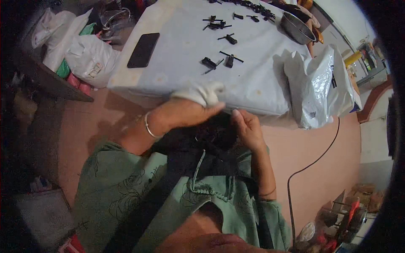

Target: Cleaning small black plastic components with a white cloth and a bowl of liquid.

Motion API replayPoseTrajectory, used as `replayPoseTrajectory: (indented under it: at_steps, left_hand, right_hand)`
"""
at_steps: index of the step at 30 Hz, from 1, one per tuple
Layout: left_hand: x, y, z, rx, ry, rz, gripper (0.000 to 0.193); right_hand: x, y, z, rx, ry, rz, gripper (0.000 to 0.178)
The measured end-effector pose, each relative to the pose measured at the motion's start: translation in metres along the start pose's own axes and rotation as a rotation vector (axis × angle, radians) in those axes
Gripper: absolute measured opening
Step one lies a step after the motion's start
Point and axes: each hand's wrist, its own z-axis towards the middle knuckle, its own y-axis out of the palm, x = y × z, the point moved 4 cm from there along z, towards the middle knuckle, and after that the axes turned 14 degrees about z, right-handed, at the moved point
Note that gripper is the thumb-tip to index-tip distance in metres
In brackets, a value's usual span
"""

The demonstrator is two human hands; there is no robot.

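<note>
At the near edge of the white-covered table (pixel 181 55), my left hand (pixel 190 110) has white cloth, like a glove, over its fingers, while the thumb is bare. Motion blurs those fingers, so their grip is unclear. Just to its right, my right hand (pixel 251 130) is closed, thumb and forefinger pinched at the table edge. Whatever it pinches is too small to make out. Beyond the hands lie small black clamp-like parts with thin rods, one (pixel 230 60) beside another (pixel 209 63). A third black part (pixel 230 39) lies farther back.
A dark phone (pixel 144 50) lies on the table's left. More black parts (pixel 257 8) are heaped at the far end, near a metal bowl (pixel 298 28) and another person's arm (pixel 311 19). A white plastic bag (pixel 310 90) stands right; stuffed bags (pixel 93 59) sit left. A cable (pixel 310 164) crosses the floor.
</note>
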Motion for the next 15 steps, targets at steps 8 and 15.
replayPoseTrajectory:
  at_steps: [8,15]
  left_hand:
    - [-0.08,-0.003,0.071,0.31,0.084,0.432,0.023]
    - [-0.031,0.014,0.045,0.097,0.252,0.292,0.014]
  right_hand:
    - [0.005,0.007,0.011,0.03,-0.049,-0.144,0.026]
    - [-0.009,0.002,0.022,0.301,-0.25,0.269,0.015]
